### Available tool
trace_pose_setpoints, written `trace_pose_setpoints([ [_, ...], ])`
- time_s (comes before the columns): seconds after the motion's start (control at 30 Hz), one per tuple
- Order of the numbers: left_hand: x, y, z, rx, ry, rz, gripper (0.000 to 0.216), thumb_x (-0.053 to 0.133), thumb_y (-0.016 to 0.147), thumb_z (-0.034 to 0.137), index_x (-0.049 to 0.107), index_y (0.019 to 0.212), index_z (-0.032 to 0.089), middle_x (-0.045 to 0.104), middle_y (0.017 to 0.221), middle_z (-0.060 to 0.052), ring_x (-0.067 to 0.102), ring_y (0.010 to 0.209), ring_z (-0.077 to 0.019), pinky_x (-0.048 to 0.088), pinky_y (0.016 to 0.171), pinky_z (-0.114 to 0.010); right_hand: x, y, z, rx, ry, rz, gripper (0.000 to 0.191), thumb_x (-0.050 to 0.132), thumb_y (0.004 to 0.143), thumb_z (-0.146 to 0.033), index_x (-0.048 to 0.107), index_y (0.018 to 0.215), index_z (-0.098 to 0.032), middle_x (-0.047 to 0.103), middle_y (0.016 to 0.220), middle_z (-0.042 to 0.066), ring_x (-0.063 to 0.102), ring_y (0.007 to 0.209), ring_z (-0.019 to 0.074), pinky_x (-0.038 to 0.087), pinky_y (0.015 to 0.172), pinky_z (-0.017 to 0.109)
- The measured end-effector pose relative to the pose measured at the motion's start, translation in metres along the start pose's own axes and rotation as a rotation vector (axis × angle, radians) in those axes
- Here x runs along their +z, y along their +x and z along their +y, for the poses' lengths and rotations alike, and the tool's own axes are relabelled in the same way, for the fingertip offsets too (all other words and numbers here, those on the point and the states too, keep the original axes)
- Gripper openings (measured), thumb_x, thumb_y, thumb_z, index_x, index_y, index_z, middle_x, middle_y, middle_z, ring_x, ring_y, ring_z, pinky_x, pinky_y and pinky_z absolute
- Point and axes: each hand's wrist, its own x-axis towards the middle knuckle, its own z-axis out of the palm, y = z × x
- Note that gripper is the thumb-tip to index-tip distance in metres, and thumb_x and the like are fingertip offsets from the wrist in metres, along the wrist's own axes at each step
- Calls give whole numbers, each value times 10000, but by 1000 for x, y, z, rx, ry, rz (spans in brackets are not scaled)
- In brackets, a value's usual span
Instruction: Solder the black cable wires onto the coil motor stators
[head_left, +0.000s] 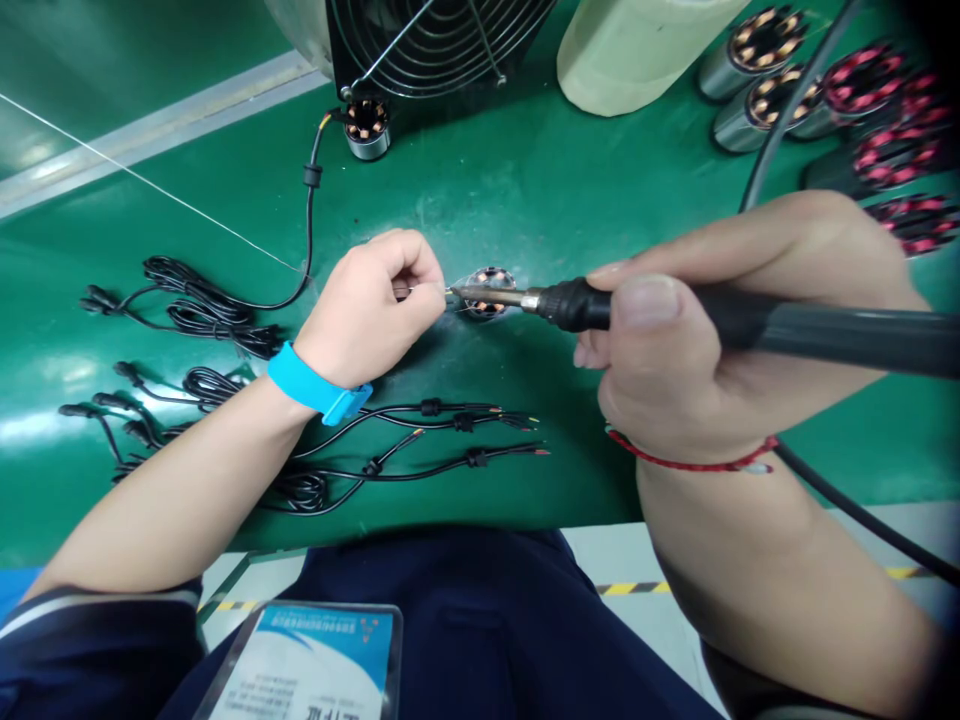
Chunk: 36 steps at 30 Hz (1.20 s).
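My right hand (675,340) grips a soldering iron (574,303) by its black handle, the tip pointing left. That tip lies over a small motor stator (491,308) with copper windings, upright on the green bench. Just left of it, my left hand (382,300) is closed in a pinch on thin solder wire (187,203), which runs in from the upper left and passes behind the hand. My fingers hide most of what lies between them, so I cannot tell whether a cable end is also there. Fine strands show around the stator's top.
Black cables (217,315) lie coiled at the left, and several stripped cable ends (480,455) point right in front. A stator with a cable (367,135) stands below a fan (450,45). Further stators (750,80) and a pale container (637,50) occupy the back right.
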Motion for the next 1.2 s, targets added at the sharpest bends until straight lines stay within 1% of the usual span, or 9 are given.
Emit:
trace_pose_setpoints([
  [0.2,0,0,0,6,13,-3,164,505,703,40,498,614,178,527,628,15,453,593,-93,395,563,-265,-6,-1,-5,42,-65,-15,212,567,902,-363,715,806,-244,665,690,-34,631,606,116,461,518,296],
  [0.33,-1,0,1,7,21,-3,168,501,701,32,500,613,175,536,629,16,461,605,-92,397,569,-259,-4,0,-2,46,-82,-47,186,579,908,-379,709,976,-265,714,858,-13,699,756,164,576,681,362],
  [0.47,-1,1,1,5,29,0,155,502,700,37,512,622,171,548,645,17,459,602,-88,399,587,-263,2,-2,1,30,-45,-148,337,628,908,-336,616,1246,-333,694,1191,-25,726,874,168,616,834,391],
  [0.57,-1,1,1,18,34,2,149,498,691,41,510,624,174,548,645,17,469,618,-93,401,597,-261,8,-5,0,116,37,-192,425,586,942,-316,517,1352,-402,561,1412,-50,729,966,172,637,745,325],
  [0.63,-1,1,1,23,36,1,146,496,686,43,505,622,174,546,645,16,477,627,-95,401,603,-260,11,-5,-1,161,68,-212,371,531,972,-301,524,1329,-403,586,1367,-53,732,961,156,632,740,302],
  [0.77,-1,1,1,19,43,7,141,497,684,48,507,622,174,543,651,14,479,638,-98,398,613,-262,16,-4,0,78,-51,-340,360,592,919,-233,545,1258,-346,726,1024,-20,714,945,182,577,926,395],
  [0.93,-2,0,1,11,57,2,133,504,691,57,518,625,172,554,653,15,481,634,-100,397,612,-267,26,-3,5,49,-130,-391,470,591,829,-129,510,1260,-298,722,977,-5,641,1000,229,533,933,456],
  [1.07,-2,0,3,6,40,8,131,514,704,60,534,632,167,557,657,19,478,621,-92,401,611,-266,31,-2,8,8,-191,-416,451,549,817,-99,516,1231,-277,715,898,-18,616,908,227,534,852,445],
  [1.2,0,0,2,-2,-43,17,125,512,756,87,562,679,173,561,666,21,464,588,-83,403,578,-255,31,-1,13,-20,-174,-368,488,558,802,-90,495,1239,-297,696,875,-20,603,881,225,526,867,449],
])
